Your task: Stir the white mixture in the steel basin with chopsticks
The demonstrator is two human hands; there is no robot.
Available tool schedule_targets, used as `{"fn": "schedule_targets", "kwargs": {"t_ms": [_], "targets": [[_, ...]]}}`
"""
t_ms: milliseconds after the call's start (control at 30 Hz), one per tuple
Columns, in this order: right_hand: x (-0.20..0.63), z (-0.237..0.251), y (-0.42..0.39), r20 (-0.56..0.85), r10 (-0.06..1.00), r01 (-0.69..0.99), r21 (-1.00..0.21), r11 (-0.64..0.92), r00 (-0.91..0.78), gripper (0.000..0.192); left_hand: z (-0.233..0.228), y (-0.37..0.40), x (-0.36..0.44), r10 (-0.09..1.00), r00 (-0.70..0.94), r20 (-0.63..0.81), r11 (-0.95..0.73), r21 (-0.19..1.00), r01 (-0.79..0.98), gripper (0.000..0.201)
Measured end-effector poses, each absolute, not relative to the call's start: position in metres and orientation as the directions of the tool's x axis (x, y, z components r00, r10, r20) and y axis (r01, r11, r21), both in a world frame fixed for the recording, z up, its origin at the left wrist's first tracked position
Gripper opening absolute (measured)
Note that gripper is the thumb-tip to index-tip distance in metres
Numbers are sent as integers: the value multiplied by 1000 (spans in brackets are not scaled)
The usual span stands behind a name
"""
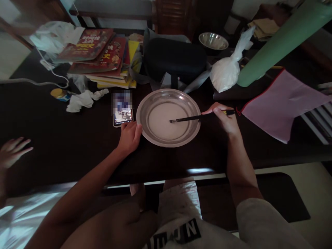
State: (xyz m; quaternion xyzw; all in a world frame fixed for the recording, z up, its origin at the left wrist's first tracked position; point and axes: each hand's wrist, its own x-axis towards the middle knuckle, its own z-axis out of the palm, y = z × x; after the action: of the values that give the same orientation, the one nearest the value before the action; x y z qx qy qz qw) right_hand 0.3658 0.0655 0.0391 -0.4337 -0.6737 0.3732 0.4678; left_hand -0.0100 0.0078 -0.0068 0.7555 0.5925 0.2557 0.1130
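Observation:
A wide metal basin (196, 133) holding whitish liquid sits on the dark table before me. In my right hand (226, 119) is a slim black paintbrush (192, 118), pinched near its far end at the basin's right rim. Its tip reaches over the middle of the liquid; whether it dips in cannot be told. At the left rim, my left hand (129, 137) is closed against the basin, thumb by the edge and some fingers hidden. Just beyond those fingers lies a lit phone (123, 116), partly pixelated.
Behind the basin stand a black case (173, 57), a tied bag of white powder (225, 72) and stacked books (103, 58). Crumpled tissue (81, 100) and a small jar (60, 94) lie left; pink cloth (280, 103) lies right. Another person's hand (12, 150) is at far left.

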Motion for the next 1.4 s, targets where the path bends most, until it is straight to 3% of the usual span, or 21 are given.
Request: {"fn": "schedule_targets", "kwargs": {"t_ms": [200,367,533,700,867,1033,1200,1400], "targets": [[364,40,65,279,907,255,-895,365,-317,26,-5,8,-10,950,185,250,-286,468,836,66],[366,37,67,324,929,211,-910,358,-177,26,-6,8,-10,954,174,244,-272,464,843,63],[363,39,65,273,902,221,-908,357,-336,25,-5,8,-10,953,176,244,-276,476,835,62],[365,39,66,325,922,198,-909,366,-212,24,-5,8,-10,946,194,260,-298,456,839,61],[363,40,65,294,897,211,-903,374,-330,23,-6,8,-10,941,194,277,-309,473,825,60],[364,40,65,326,921,190,-911,366,-213,24,-6,8,-10,947,183,263,-290,465,837,61],[363,40,64,276,897,199,-913,357,-346,22,-7,8,-10,946,179,269,-291,462,838,64],[365,39,65,319,918,198,-909,366,-235,24,-6,8,-10,941,191,278,-304,455,837,63]]}}
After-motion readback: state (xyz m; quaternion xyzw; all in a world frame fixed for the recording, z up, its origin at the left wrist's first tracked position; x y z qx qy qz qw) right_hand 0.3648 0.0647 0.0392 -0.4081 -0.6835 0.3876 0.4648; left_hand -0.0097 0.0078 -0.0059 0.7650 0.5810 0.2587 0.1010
